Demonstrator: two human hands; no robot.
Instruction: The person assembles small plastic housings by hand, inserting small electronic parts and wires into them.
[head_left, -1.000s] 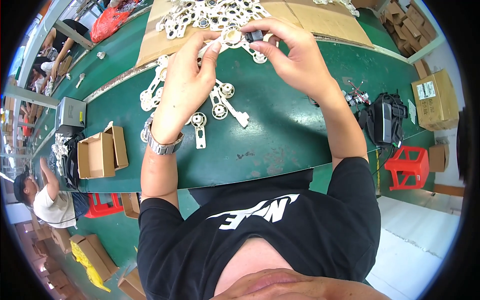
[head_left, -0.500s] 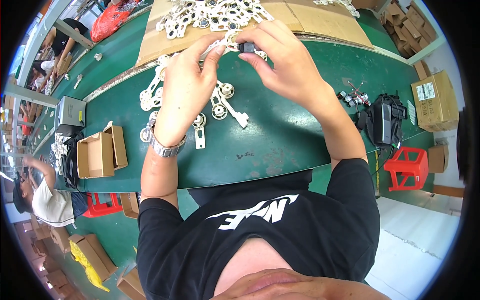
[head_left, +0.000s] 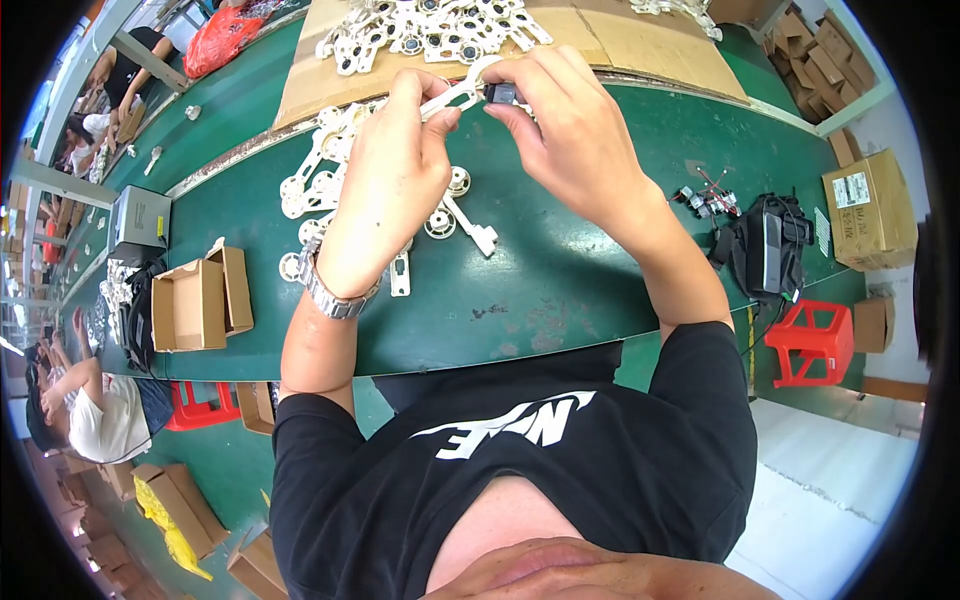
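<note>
Over the far part of the green table (head_left: 540,270), my left hand (head_left: 395,160) pinches a white plastic part (head_left: 455,98) with a long slotted arm and a ring-shaped end. My right hand (head_left: 580,135) holds a small black block (head_left: 502,93) between thumb and fingers, right up against the ring end. Whether block and part are joined cannot be seen. Beneath and beside my left wrist lie several similar white parts (head_left: 320,180) with round hubs. One with a straight stem (head_left: 470,228) points toward me.
Many white parts (head_left: 430,35) are heaped on a cardboard sheet (head_left: 640,45) at the back. To the right are small wired components (head_left: 712,197), a black bag (head_left: 770,245), a carton (head_left: 870,210) and a red stool (head_left: 812,342). Open cardboard boxes (head_left: 190,308) stand left; other people work beyond.
The white part has turned and shifted slightly right, so more of its slotted arm shows. Both hands remain closed on their pieces. At the left, a seated person's arm has moved.
</note>
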